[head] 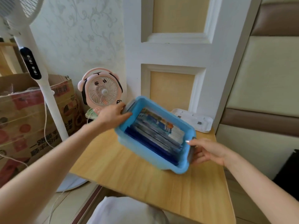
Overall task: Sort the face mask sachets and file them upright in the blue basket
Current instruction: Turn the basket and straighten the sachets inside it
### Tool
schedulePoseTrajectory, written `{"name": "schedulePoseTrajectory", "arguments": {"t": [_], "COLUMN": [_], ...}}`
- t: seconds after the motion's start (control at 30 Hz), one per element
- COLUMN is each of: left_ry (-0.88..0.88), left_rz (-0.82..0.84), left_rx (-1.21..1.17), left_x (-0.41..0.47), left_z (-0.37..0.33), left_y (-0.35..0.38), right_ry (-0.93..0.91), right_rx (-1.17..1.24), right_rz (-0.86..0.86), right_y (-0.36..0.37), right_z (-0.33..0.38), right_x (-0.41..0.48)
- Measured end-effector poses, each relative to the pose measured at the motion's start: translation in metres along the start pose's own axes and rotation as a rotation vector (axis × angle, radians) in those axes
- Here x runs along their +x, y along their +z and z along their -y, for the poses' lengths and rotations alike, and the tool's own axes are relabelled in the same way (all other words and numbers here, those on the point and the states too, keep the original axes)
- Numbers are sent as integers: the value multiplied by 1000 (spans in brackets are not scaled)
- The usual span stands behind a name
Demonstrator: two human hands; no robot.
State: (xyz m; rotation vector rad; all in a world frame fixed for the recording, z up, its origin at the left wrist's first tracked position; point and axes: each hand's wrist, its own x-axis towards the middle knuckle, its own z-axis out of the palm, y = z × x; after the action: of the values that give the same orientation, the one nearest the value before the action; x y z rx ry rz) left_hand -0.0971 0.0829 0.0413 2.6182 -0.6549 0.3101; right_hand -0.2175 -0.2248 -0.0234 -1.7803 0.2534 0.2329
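Note:
The blue basket (137, 150) is at the back of the wooden table (129, 175), tilted and blurred. Several face mask sachets (155, 131) stand on edge inside it, packed in a row, mostly blue and silver. My left hand (113, 115) grips the basket's far-left grey handle, thumb over the rim. My right hand (207, 151) grips the grey handle at the near-right end, fingers curled under it.
A small pink desk fan (101, 89) stands behind the basket on the left. A white power strip (194, 120) lies at the table's back right by the wall. A white standing fan pole (47, 89) and a cardboard box (24, 120) are on the left.

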Motion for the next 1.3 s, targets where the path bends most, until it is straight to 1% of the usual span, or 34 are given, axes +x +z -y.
{"name": "schedulePoseTrajectory", "arguments": {"t": [0.07, 0.1, 0.13, 0.2, 0.27, 0.33, 0.37, 0.4, 0.43, 0.47, 0.5, 0.53, 0.6, 0.63, 0.7, 0.73, 0.77, 0.8, 0.87, 0.9, 0.93, 1.03, 1.1, 1.3], "left_ry": [134, 203, 265, 362, 436, 451, 438, 429, 431, 453, 490, 537, 617, 635, 601, 561, 540, 561, 677, 717, 710, 530, 495, 452], "left_rz": [-100, -145, -185, -226, -221, -179, -160, -148, -146, -152, -153, -149, -113, -93, -71, -78, -128, -235, -513, -595, -611, -467, -413, -440], "left_rx": [320, 402, 427, 386, 328, 279, 249, 220, 194, 175, 161, 150, 145, 156, 240, 323, 380, 370, 181, 119, 125, 264, 326, 333], "left_x": [20, 26, 29, 34, 40, 47, 50, 51, 52, 53, 55, 56, 61, 64, 64, 60, 54, 43, 12, 0, -6, 1, 9, 0], "left_z": [-20, -28, -39, -53, -63, -68, -68, -66, -62, -59, -57, -56, -57, -57, -58, -59, -61, -66, -83, -88, -91, -89, -84, -72], "left_y": [-15, -16, -16, -8, 1, 5, 6, 6, 6, 6, 6, 6, 6, 5, 2, 0, 1, 5, 24, 38, 51, 76, 82, 87], "right_ry": [80, 127, 177, 264, 326, 350, 331, 276, 187, 73, -70, -217, -434, -505, -604, -640, -659, -665, -691, -707, -725, -780, -789, -841], "right_rx": [91, 140, 177, 194, 166, 41, -90, -228, -321, -343, -292, -234, -211, -217, -201, -186, -170, -152, -93, -60, -41, -44, -41, -4], "right_rz": [62, 89, 116, 175, 235, 260, 211, 103, -44, -203, -326, -391, -418, -404, -375, -379, -397, -419, -446, -454, -467, -517, -522, -486], "right_y": [12, 21, 31, 45, 46, 41, 36, 32, 26, 22, 18, 15, 13, 15, 22, 25, 29, 32, 40, 42, 44, 45, 44, 46], "right_z": [-15, -24, -32, -44, -53, -54, -55, -54, -53, -47, -37, -25, 3, 17, 34, 36, 35, 31, 24, 20, 18, 17, 19, 16], "right_x": [-1, 0, 0, -2, -6, -13, -15, -16, -14, -12, -10, -8, -2, 2, 11, 16, 22, 28, 36, 39, 41, 45, 46, 49]}}
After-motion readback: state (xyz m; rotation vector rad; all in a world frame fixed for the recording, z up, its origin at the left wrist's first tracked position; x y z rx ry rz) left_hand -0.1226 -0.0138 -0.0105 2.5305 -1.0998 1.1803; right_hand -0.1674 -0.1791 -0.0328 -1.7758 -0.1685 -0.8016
